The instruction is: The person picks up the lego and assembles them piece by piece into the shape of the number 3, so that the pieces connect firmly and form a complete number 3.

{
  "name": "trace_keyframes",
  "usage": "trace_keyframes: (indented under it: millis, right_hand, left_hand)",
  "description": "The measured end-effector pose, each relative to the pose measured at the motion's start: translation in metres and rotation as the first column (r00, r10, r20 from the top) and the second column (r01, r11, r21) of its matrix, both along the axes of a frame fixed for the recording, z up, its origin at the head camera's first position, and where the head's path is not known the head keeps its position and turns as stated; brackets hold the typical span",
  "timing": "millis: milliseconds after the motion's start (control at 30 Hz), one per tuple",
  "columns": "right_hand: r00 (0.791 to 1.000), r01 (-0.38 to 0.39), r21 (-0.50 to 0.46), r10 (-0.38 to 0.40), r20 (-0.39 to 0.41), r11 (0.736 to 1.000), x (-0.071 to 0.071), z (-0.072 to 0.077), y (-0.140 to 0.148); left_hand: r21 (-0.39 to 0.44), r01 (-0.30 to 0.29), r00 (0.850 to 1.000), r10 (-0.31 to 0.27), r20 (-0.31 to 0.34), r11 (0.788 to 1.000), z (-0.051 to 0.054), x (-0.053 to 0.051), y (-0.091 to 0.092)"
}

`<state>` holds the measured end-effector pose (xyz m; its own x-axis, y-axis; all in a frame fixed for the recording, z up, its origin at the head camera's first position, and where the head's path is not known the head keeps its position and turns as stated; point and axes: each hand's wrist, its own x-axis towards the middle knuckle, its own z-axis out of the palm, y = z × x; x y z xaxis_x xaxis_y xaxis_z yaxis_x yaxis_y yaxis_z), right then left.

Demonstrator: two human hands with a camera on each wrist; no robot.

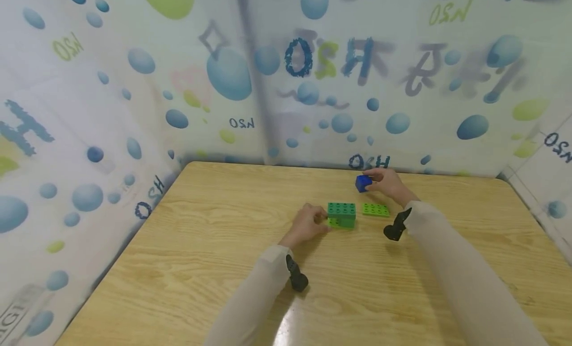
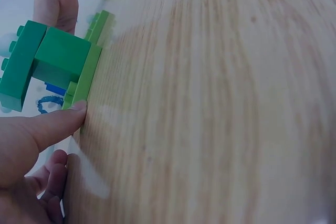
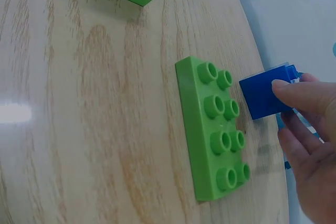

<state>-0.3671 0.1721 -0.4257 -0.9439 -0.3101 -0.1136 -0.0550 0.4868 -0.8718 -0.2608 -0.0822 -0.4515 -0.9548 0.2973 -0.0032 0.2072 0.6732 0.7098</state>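
"Brick first, the small blue studded one: how is it held?"

"Nipped between thumb and fingers of my right hand, which are closed only as far as its width. It sits behind and to the right of the green stack, studs upward."

"And the left hand?"

"At the stack's left end, thumb touching the lime base plate. Whether a finger grips the plate's other side, I can't tell; my own hand hides it."

"What makes a good hold there?"

"Light pressure, down low, I'd say. The dark-green eight-stud brick on top overhangs to the left of the smaller green block under it, so a knock from beneath could probably pry it loose. I'd steady the base plate and leave the overhang alone."

"And on the right?"

"Pinch the flat sides, fingers off the studs, blue piece level. Squeezing one corner would likely let it twist."

"Anything in the way?"

"The loose lime eight-stud plate, just right of the stack. I'd carry my wrist high enough that the black wrist mount doesn't brush it askew."
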Motion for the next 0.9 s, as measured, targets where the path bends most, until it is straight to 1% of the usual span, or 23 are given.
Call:
trace_keyframes:
  millis: [233,333,500,700,900]
  right_hand:
    - [0.999,0.037,-0.026,-0.038,-0.032,0.999,0.003,-0.005,0.004]
    - [0.997,0.060,-0.030,-0.061,-0.046,0.998,0.005,-0.005,0.006]
    - [0.995,0.076,-0.036,-0.078,-0.062,0.996,0.007,-0.004,0.009]
    - [0.994,0.089,-0.032,-0.091,-0.063,0.995,0.009,-0.001,0.008]
    - [0.993,0.065,-0.028,-0.067,-0.095,0.998,0.013,0.010,0.007]
  left_hand:
    - [-0.013,-0.004,1.000,0.004,0.008,1.000,-0.001,0.000,0.004]
    - [-0.010,-0.001,1.000,0.001,0.008,1.000,0.000,0.000,0.006]
    - [-0.011,0.007,1.000,-0.007,-0.002,1.000,0.000,0.000,0.007]
    - [0.001,0.011,1.000,-0.011,-0.010,1.000,-0.001,0.000,0.004]
    - [-0.005,0.011,1.000,-0.011,-0.016,1.000,-0.002,-0.001,0.000]
